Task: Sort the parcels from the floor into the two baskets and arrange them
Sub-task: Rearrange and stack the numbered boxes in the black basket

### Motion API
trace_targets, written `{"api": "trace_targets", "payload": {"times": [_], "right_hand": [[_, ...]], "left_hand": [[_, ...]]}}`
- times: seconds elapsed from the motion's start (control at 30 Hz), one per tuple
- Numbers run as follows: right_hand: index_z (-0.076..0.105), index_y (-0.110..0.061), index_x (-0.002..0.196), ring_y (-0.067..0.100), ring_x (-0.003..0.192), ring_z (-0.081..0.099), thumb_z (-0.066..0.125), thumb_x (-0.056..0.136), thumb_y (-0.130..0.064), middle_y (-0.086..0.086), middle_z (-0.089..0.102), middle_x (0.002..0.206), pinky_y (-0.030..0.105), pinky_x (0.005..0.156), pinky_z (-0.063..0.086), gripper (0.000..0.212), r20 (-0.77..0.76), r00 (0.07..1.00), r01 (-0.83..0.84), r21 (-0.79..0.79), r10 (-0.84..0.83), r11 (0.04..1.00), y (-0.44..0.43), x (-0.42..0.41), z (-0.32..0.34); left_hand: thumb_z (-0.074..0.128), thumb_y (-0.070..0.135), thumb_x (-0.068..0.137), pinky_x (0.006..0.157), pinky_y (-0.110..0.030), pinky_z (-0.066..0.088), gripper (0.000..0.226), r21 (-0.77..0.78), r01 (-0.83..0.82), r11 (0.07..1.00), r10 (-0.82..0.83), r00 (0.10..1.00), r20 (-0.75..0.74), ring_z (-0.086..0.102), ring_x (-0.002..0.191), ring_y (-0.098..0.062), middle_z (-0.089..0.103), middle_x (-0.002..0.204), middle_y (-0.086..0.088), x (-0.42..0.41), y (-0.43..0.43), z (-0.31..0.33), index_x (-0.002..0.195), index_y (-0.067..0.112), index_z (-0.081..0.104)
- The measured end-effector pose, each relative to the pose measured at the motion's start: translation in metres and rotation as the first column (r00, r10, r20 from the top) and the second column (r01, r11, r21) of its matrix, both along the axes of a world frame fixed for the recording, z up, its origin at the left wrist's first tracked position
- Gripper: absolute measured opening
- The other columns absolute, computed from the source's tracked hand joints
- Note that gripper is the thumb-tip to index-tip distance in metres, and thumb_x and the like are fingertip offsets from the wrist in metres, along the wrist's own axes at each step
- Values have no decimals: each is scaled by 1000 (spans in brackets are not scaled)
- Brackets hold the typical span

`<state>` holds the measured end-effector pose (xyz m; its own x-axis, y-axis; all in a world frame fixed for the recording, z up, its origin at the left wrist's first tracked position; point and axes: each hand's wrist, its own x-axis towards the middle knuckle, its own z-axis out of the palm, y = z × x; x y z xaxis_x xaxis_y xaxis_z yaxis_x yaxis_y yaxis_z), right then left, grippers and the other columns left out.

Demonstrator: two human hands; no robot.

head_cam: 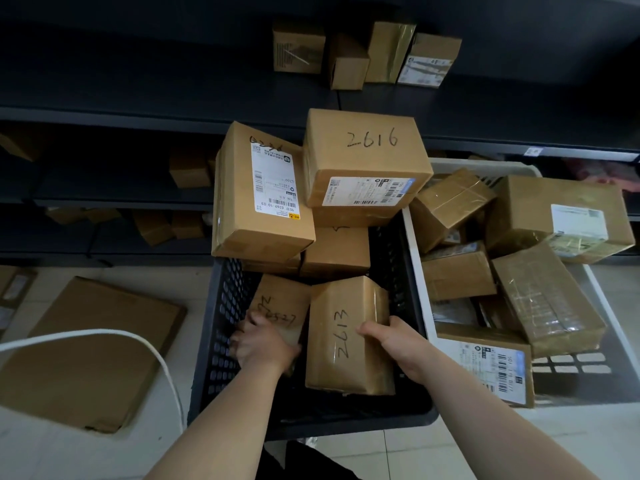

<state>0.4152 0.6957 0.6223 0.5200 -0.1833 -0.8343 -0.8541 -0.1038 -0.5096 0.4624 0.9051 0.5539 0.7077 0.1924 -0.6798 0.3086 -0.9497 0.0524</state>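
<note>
The arranging step is in hand. Inside the black basket (pixel 221 306), parcel 2613 (pixel 341 344) is clamped by the fingers of the right hand (pixel 393 344). Beside it, the smaller parcel (pixel 282 304) is gripped by the left hand (pixel 263 346). Next, both parcels probably need to be squared against the stacked parcels (pixel 263 195) beyond the fingers.

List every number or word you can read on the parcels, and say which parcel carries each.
"2616": handwritten, top rear parcel in the black basket.
"2613": handwritten, front right parcel.
"G269-10-03": printed label, tall left parcel.
Front left parcel: scrawl, perhaps "Z 2527", unclear.
Other labels: too small or blurred.
</note>
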Motion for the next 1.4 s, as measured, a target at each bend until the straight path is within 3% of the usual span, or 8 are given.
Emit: {"api": "trace_targets", "payload": {"times": [0.2,0.3,0.43,0.6,0.8,1.0,1.23,1.4], "right_hand": [[29,-15,143,26,103,58,69,84,-44,8,55,120,46,95,48,77,-51,999,19,-8,-20,1000,3,-2,-16],[25,-16,147,28,107,56,67,85,-45,10,53,124,46,97,47,80,-79,997,3,-8,-3,1000,7,2,-24],[26,-16,146,29,112,55,67,85,-45,10,53,128,44,98,45,79,-101,995,-20,8,20,1000,14,7,-37],[56,-14,117,23,104,59,49,99,-15,5,61,115,34,96,49,20,-53,997,-51,-33,49,998,25,11,-57],[55,2,127,37,112,57,37,96,-2,20,59,124,46,99,49,36,-98,986,-150,-139,137,979,30,17,-78],[21,-14,153,31,116,51,38,96,-9,14,49,134,39,99,48,60,-137,982,-152,-152,131,977,25,18,-83],[46,-3,134,30,109,56,41,95,-7,18,56,123,41,99,49,39,-185,970,-184,-133,158,974,24,17,-72],[54,2,125,34,112,58,44,99,-13,21,60,123,43,100,49,32,-118,972,-217,-118,203,969,28,25,-38]], "left_hand": [[59,36,90,108,-44,36,84,63,-12,998,17,997,-80,29,135,-34,19,153,-18,-2,5,-16,151,3,13],[57,26,91,109,-45,35,86,13,21,1000,-20,997,-70,30,134,-35,15,154,-18,-3,11,-15,152,4,1],[55,8,89,109,-51,35,88,-116,95,989,-102,993,-58,27,136,-40,7,157,-15,-4,21,-15,152,28,-2],[58,17,91,109,-48,36,93,-141,26,990,-43,991,-123,31,134,-39,14,152,-18,-6,26,-17,152,28,-12],[58,12,90,110,-44,34,82,-171,-12,985,-3,996,-86,30,135,-36,15,152,-15,4,20,-13,150,22,2],[57,10,91,111,-40,31,87,-207,-22,978,3,996,-92,29,138,-35,10,155,-13,10,19,-14,152,22,-3],[57,14,92,114,-41,29,85,-195,-49,980,17,987,-161,26,141,-34,8,158,-12,6,19,-5,153,21,-2],[53,22,96,104,-35,39,64,-257,-52,965,24,993,-112,40,130,-30,25,151,-15,8,14,26,149,13,17]]}}
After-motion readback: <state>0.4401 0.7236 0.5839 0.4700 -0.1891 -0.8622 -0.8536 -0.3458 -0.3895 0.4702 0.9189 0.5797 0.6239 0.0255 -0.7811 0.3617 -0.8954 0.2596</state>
